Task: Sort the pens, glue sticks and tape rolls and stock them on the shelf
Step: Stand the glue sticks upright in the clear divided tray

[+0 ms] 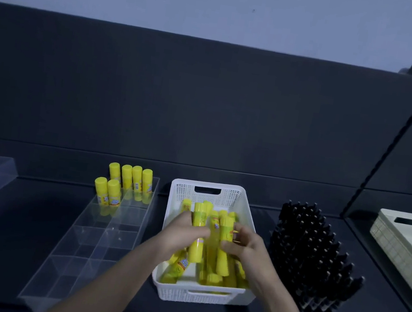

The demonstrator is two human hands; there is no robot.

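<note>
White perforated basket (249, 215), centre: lying loose inside, yellow glue sticks (177, 269); labels too blurred to read. Left hand (182, 232) is gripping one stick (198, 234); right hand (247, 245) is gripping another (224, 241). At 10 o'clock, clear divided tray (95, 246) is holding six upright glue sticks (126, 181). At 3 o'clock, black pens (310, 254) are standing massed.

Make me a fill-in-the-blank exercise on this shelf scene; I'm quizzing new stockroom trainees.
1. Upright in the clear divided tray stand ____ glue sticks.
2. The left hand and right hand both grip glue sticks over the ____ basket.
3. The block of black pens stands to the ____ of that basket.
4. Glue sticks left in the basket are lying ____, not upright.

Missing words: six; white; right; down
</note>
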